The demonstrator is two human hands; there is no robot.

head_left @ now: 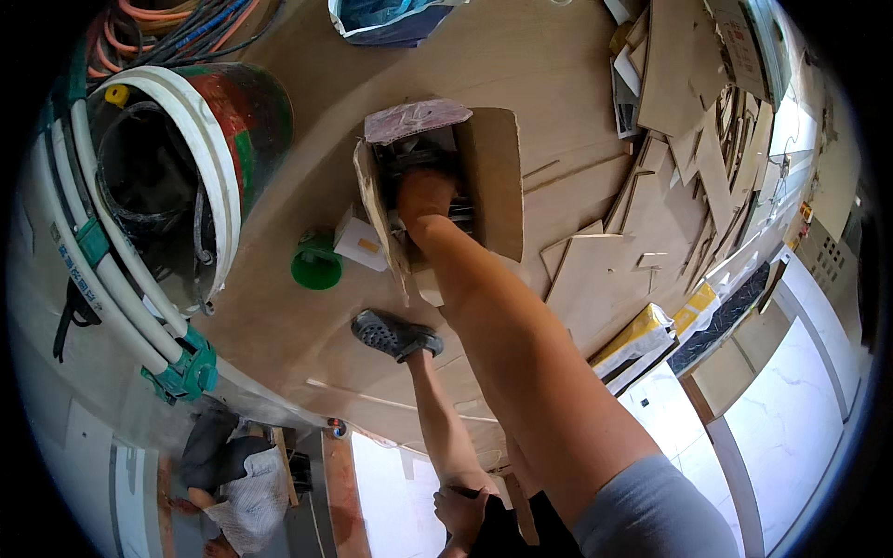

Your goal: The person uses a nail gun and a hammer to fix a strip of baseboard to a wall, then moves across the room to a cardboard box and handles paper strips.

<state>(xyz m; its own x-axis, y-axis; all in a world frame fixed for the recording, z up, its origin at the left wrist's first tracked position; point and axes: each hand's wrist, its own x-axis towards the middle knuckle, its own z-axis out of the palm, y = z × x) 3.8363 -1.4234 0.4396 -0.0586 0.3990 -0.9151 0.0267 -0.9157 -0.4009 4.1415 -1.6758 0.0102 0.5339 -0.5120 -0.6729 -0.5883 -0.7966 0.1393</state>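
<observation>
My right hand (426,195) reaches down inside an open cardboard box (495,186) among dark items I cannot make out; its fingers are hidden. Low in the view, my left hand (458,511) rests by my leg and dark shorts, fingers curled, with whatever they grip unclear. My foot in a grey clog (391,335) stands just below the box. Beside the box's left side are a small white carton (361,244) and a green container (316,265).
A large bucket (225,158), coiled hoses (158,28), white pipes (88,260) and a blue bag (391,19) lie around the left and top. Cut board pieces (679,112) and wrapped packs (633,335) cover the right. Another person (242,493) crouches at lower left.
</observation>
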